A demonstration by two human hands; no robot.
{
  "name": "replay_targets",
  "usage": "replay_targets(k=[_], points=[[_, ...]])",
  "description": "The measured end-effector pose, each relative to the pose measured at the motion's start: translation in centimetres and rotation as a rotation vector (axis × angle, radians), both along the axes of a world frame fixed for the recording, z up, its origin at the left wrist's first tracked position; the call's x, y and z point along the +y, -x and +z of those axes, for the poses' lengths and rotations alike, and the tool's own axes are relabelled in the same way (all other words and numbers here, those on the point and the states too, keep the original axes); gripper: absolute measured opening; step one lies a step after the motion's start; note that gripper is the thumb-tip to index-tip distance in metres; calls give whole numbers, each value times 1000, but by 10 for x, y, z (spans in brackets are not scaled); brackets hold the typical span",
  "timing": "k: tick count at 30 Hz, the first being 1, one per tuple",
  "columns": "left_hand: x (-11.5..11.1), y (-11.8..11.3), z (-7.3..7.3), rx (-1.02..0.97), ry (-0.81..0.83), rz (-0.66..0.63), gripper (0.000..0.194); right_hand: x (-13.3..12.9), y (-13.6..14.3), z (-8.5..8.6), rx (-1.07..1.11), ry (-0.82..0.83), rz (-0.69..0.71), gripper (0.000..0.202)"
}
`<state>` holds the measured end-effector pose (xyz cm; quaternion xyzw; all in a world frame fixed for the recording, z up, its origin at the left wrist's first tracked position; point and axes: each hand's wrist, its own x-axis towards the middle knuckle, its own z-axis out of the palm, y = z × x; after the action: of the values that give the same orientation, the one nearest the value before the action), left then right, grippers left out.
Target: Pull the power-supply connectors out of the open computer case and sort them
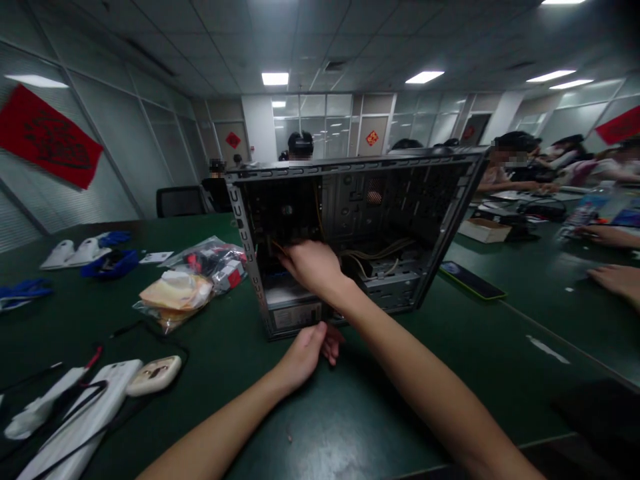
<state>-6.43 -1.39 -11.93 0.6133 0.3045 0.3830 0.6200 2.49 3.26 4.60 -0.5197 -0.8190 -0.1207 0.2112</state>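
An open computer case (pixel 355 163) stands on the green table, its inside facing me. My right hand (pixel 313 263) reaches into its left part, fingers closed near thin cables and the dark components; what the fingertips hold is hidden. Below it, at the lower front edge of the case, my left hand (pixel 310 350) rests near the table with its fingers curled together. Whether anything is in that hand cannot be made out. Pale cables (pixel 377 253) run through the middle of the case, above a metal drive bay (pixel 393 293).
Left of the case lie plastic bags (pixel 175 293), a blue tray (pixel 110 265), white gloves (pixel 77 252) and a white power strip (pixel 85 420) with cords. A phone (pixel 473 280) lies to the right. Another person's hands (pixel 617 280) rest at the right edge.
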Motion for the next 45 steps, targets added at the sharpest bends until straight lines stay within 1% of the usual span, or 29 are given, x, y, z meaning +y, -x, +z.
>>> replay_targets(k=[4, 8, 16, 19, 26, 28, 32, 35, 40, 45], points=[[-1, 1, -2, 24, -13, -14, 74, 13, 7, -3, 1, -3, -48, 39], [-3, 0, 2, 45, 12, -25, 74, 20, 7, -5, -5, -7, -81, 41], [-8, -1, 11, 131, 1, -21, 71, 21, 3, -5, 10, -13, -114, 42], [-9, -1, 11, 154, -25, -30, 69, 20, 3, -5, 9, -19, -137, 45], [-7, -4, 7, 189, -51, -30, 67, 20, 11, -4, -5, -5, -160, 43], [-8, -7, 9, 202, -65, -20, 63, 21, 15, -4, -5, 2, -168, 44], [-10, -10, 11, 235, -93, -13, 43, 23, 20, -4, 1, -10, -167, 45], [-11, -10, 11, 244, -103, -15, 34, 24, 20, -6, 20, -41, -174, 42], [-11, -10, 13, 256, -117, -10, 30, 26, 17, -8, 26, -65, -173, 40], [-10, -12, 15, 237, -108, 10, 31, 28, 15, -8, 55, -27, -148, 40]])
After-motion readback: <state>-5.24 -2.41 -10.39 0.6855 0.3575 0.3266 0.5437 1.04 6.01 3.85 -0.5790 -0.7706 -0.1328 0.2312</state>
